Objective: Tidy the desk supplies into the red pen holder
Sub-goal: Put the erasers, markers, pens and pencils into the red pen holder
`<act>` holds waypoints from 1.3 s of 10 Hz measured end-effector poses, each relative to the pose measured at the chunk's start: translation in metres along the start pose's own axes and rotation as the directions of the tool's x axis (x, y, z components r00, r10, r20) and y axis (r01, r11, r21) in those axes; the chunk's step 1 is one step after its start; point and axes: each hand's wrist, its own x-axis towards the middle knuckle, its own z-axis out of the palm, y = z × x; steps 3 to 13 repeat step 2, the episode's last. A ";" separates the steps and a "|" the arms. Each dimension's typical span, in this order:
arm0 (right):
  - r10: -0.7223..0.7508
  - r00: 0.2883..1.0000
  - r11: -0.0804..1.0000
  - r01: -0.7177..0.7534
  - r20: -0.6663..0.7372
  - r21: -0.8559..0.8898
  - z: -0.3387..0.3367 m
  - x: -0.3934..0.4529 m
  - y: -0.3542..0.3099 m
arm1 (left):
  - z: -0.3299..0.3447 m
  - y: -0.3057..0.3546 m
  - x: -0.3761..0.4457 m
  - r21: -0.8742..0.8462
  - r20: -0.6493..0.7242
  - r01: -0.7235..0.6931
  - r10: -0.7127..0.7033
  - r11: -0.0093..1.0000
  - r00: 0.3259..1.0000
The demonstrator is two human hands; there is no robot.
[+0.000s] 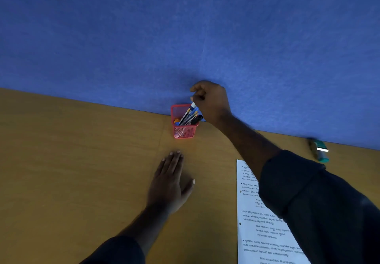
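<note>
Against the blue partition at the bench's far edge, the right hand (211, 101) seems to pinch a white-capped pen (192, 107) into the red mesh pen holder (183, 132) (left hand (170, 179) flat, fingers released); next, release it and fetch any leftover supplies.

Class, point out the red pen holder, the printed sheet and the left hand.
Red pen holder (184, 132), head view, front mesh wall.
Printed sheet (265, 233), head view, bare middle.
Left hand (169, 183), head view, back of hand.

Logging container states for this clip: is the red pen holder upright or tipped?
Upright: the red pen holder stands on the desk, open top upward, pens leaning inside.
</note>
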 end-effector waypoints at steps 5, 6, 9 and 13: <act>0.008 0.997 1.000 -0.009 -0.081 -0.008 -0.005 -0.011 0.013 | 0.000 0.000 0.001 -0.021 -0.022 -0.004 0.003 1.000 1.000; 0.008 0.997 1.000 -0.009 -0.081 -0.008 -0.005 -0.011 0.013 | 0.000 0.000 0.001 -0.021 -0.022 -0.004 0.003 1.000 1.000; 0.008 0.997 1.000 -0.009 -0.081 -0.008 -0.005 -0.011 0.013 | 0.000 0.000 0.001 -0.021 -0.022 -0.004 0.003 1.000 1.000; 0.008 0.997 1.000 -0.009 -0.081 -0.008 -0.005 -0.011 0.013 | 0.000 0.000 0.001 -0.021 -0.022 -0.004 0.003 1.000 1.000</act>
